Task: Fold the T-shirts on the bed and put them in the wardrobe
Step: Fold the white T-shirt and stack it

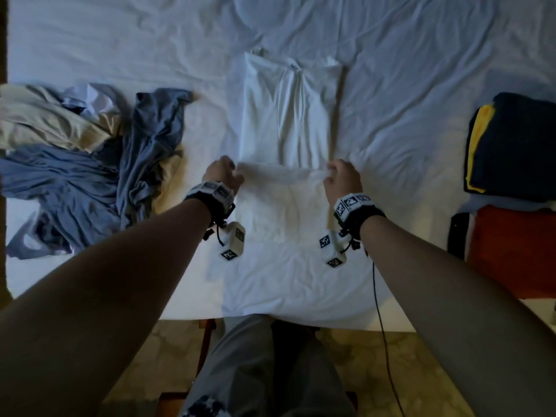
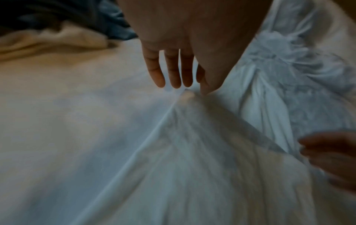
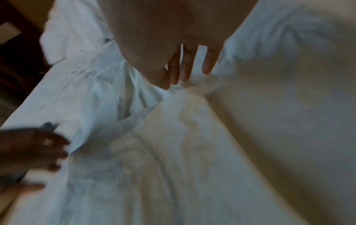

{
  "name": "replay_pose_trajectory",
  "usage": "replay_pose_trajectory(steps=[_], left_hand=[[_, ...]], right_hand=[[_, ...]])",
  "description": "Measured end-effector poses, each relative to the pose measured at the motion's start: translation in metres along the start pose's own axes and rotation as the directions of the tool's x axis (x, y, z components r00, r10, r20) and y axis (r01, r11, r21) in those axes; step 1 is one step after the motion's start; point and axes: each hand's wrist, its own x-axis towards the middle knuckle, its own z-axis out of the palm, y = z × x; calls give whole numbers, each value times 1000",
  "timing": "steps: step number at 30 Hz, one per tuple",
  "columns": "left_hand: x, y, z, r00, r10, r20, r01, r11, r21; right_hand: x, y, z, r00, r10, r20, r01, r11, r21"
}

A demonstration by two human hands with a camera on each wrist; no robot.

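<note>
A white T-shirt [image 1: 288, 115] lies lengthwise in the middle of the bed [image 1: 421, 85], its sides folded inward and its collar at the far end. Its near hem part is lifted and doubled back toward the collar. My left hand [image 1: 224, 173] pinches the left corner of that raised edge, and my right hand [image 1: 340, 176] pinches the right corner. In the left wrist view, thumb and forefinger of the left hand [image 2: 194, 89] meet on the T-shirt [image 2: 192, 152]. In the right wrist view the right hand [image 3: 173, 86] pinches the T-shirt [image 3: 163, 144] the same way.
A crumpled pile of blue and beige shirts [image 1: 90, 152] lies at the left of the bed. A folded navy and yellow stack [image 1: 511, 145] sits at the right, with a red-orange item [image 1: 511, 251] nearer me. The bed's near edge [image 1: 301, 319] is at my legs.
</note>
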Motion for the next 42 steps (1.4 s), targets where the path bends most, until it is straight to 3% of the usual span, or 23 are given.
replay_pose_trajectory(steps=[2,5,7,10,12,14,17,19,23,28,31,35,39,42], left_hand=[[-12,-15,9,982,-164,94,169,984,-50],[-24,-36,25,932,-241,269,285,949,-135],[-33,-46,37,893,-272,358,370,898,-240],[-47,-56,46,852,-279,444,433,852,-296],[-56,-62,47,835,-263,483,428,862,-270],[-61,-72,52,831,-241,501,452,818,-356],[-75,-83,59,836,-187,517,497,657,-567],[-89,-89,66,845,-178,505,501,597,-627],[-116,-104,83,865,-249,436,491,602,-630],[-157,-123,104,848,-244,470,488,706,-514],[-181,-136,121,845,-222,486,494,674,-549],[-208,-142,131,885,-292,362,465,543,-699],[-223,-135,120,988,-136,79,151,688,-710],[-230,-120,98,998,-55,-1,40,731,-681]], right_hand=[[-15,15,6,984,174,33,-177,979,104],[-36,41,21,923,348,163,-377,900,218],[-49,56,35,873,394,288,-473,828,300],[-70,68,48,775,437,457,-624,640,447],[-81,71,53,727,441,526,-672,612,417],[-88,75,58,714,434,550,-684,603,411],[-98,82,67,748,391,537,-661,516,545],[-108,85,70,768,359,530,-639,468,610],[-133,100,78,792,385,474,-610,544,577],[-161,143,110,751,440,493,-659,551,512],[-197,135,105,750,407,521,-659,515,548],[-228,138,108,805,399,438,-592,492,639],[-248,126,92,956,271,117,-285,748,600],[-248,117,74,990,139,33,-134,829,543]])
